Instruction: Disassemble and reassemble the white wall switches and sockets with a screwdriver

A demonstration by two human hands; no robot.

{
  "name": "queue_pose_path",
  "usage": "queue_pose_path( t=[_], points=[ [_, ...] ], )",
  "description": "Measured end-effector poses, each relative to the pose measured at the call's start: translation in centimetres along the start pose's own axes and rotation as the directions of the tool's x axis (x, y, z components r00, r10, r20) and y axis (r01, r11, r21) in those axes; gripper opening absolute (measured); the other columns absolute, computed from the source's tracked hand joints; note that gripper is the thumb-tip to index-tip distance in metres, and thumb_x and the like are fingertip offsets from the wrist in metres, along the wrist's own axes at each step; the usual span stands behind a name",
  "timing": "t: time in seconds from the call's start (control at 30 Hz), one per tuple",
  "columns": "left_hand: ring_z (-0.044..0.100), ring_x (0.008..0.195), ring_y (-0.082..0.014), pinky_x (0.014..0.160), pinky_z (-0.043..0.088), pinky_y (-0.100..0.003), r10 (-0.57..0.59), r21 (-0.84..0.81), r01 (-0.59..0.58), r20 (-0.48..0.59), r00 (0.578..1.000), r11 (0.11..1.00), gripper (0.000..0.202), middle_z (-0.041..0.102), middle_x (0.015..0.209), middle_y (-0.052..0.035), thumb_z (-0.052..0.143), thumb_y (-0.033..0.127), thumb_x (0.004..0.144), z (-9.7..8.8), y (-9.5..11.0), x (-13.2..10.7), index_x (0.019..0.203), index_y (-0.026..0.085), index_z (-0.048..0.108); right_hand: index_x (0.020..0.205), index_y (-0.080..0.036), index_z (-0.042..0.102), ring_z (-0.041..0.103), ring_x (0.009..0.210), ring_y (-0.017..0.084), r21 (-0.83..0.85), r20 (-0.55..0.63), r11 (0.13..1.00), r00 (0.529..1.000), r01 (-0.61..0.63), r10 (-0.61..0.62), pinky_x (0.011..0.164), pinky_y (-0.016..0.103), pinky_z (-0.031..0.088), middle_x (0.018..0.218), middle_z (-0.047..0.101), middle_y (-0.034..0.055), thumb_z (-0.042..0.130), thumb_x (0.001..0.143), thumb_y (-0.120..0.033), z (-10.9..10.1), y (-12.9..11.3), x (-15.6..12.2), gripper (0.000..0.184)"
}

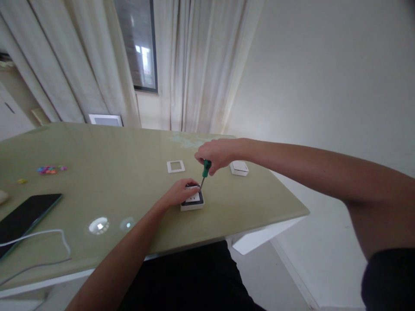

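Note:
My right hand (219, 153) is wrapped round the green handle of a screwdriver (205, 169). The shaft slants down to the right side of a white wall socket (192, 206) with a dark inner border. Whether the tip sits in a screw is too small to tell. Holding the socket against the table is my left hand (179, 192), its thumb across the face and its fingers over the far side. Just beyond lies a square white cover frame (169, 168), flat on the tabletop. A second white square box (239, 169) rests to the right, past my right hand.
The pale green table (136, 155) has a rounded right corner (306, 212). A dark tablet (29, 214) and a white cable (42, 232) lie at the left. Small colourful pieces (50, 170) are farther back. Curtains (207, 65) and a wall (324, 86) stand behind.

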State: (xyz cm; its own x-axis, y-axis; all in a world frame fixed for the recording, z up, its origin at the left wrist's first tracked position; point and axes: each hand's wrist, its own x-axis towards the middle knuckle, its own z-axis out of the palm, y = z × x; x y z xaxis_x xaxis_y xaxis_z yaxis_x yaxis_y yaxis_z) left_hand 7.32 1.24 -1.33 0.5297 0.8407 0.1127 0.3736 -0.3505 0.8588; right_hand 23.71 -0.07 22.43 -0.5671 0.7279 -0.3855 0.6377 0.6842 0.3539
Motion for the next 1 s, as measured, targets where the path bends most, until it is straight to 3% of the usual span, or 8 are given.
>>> queue_pose_path(
  t=[0.17,0.33,0.4,0.5,0.63,0.7,0.83,1.0],
  points=[
    [0.077,0.091,-0.0253,0.088,0.061,-0.04,0.001,0.012,-0.001,-0.008,1.0,1.0,0.035,0.083,0.101,-0.009,0.071,0.046,0.092,-0.1,0.0,0.0,0.108,0.017,0.081,0.108,-0.018,0.083,0.07,0.087,0.027,-0.033,-0.003,0.999,0.999,-0.04,0.04,0.066,0.033,0.035,0.103,0.082,0.0139,0.082,0.092,-0.046,-0.2,-0.3,-0.2,0.033],
    [0.077,0.095,-0.0246,0.093,0.06,-0.044,0.004,0.025,-0.004,-0.01,1.0,1.0,0.03,0.082,0.103,-0.0075,0.074,0.043,0.096,0.1,-0.4,0.2,0.109,0.016,0.079,0.119,-0.025,0.078,0.071,0.095,0.025,-0.068,-0.044,0.995,0.996,0.078,-0.081,0.066,0.032,0.034,0.117,0.081,0.0089,0.082,0.09,-0.03,-0.1,-0.8,-0.2,0.03],
    [0.077,0.097,-0.0243,0.095,0.061,-0.045,0.008,0.025,-0.008,-0.012,1.0,1.0,0.03,0.082,0.107,-0.0076,0.074,0.043,0.098,0.2,-0.5,0.2,0.112,0.016,0.078,0.113,-0.02,0.08,0.072,0.094,0.028,-0.103,-0.059,0.993,0.996,0.064,-0.071,0.066,0.034,0.034,0.112,0.081,0.0137,0.073,0.098,-0.037,0.0,-1.1,0.0,0.023],
    [0.077,0.099,-0.0242,0.097,0.061,-0.046,0.013,0.024,-0.013,-0.008,1.0,1.0,0.029,0.081,0.109,-0.0073,0.074,0.042,0.1,0.3,-0.5,0.2,0.112,0.016,0.078,0.11,-0.015,0.079,0.073,0.09,0.03,-0.129,-0.047,0.991,0.998,0.036,-0.043,0.066,0.034,0.034,0.104,0.081,0.0161,0.067,0.103,-0.044,0.0,-1.1,0.2,0.032],
    [0.077,0.1,-0.0242,0.096,0.061,-0.046,0.016,0.02,-0.015,-0.001,1.0,1.0,0.029,0.081,0.107,-0.0071,0.073,0.042,0.101,0.2,-0.4,0.1,0.113,0.016,0.077,0.127,-0.022,0.071,0.072,0.093,0.024,-0.145,-0.018,0.969,0.979,0.2,-0.205,0.066,0.032,0.033,0.122,0.078,0.0092,0.085,0.092,-0.034,-0.2,-0.2,0.1,0.04],
    [0.077,0.1,-0.0243,0.096,0.061,-0.045,0.02,0.018,-0.02,-0.006,1.0,1.0,0.029,0.082,0.109,-0.0076,0.073,0.042,0.1,0.2,-0.5,0.1,0.113,0.016,0.077,0.127,-0.023,0.072,0.072,0.095,0.023,-0.167,-0.028,0.957,0.97,0.235,-0.243,0.068,0.032,0.035,0.125,0.077,0.0088,0.084,0.093,-0.035,-0.3,-0.1,0.0,0.038],
    [0.078,0.1,-0.0248,0.097,0.061,-0.044,0.034,0.02,-0.033,-0.025,0.999,0.999,0.031,0.083,0.112,-0.0087,0.072,0.042,0.097,0.3,-0.7,0.2,0.113,0.017,0.079,0.112,-0.017,0.08,0.074,0.09,0.029,-0.183,-0.025,0.979,0.995,0.095,-0.101,0.071,0.036,0.042,0.103,0.081,0.0131,0.073,0.101,-0.05,-0.4,-1.0,-0.1,0.036],
    [0.078,0.098,-0.025,0.096,0.061,-0.044,0.058,0.028,-0.057,-0.032,0.998,0.998,0.032,0.083,0.108,-0.0081,0.071,0.044,0.096,0.4,-1.1,0.3,0.112,0.017,0.08,0.13,-0.021,0.074,0.076,0.099,0.031,-0.191,0.009,0.975,0.994,0.111,-0.111,0.07,0.034,0.043,0.113,0.081,0.0115,0.084,0.093,-0.042,-1.2,-1.7,-0.6,0.044]
  ],
)
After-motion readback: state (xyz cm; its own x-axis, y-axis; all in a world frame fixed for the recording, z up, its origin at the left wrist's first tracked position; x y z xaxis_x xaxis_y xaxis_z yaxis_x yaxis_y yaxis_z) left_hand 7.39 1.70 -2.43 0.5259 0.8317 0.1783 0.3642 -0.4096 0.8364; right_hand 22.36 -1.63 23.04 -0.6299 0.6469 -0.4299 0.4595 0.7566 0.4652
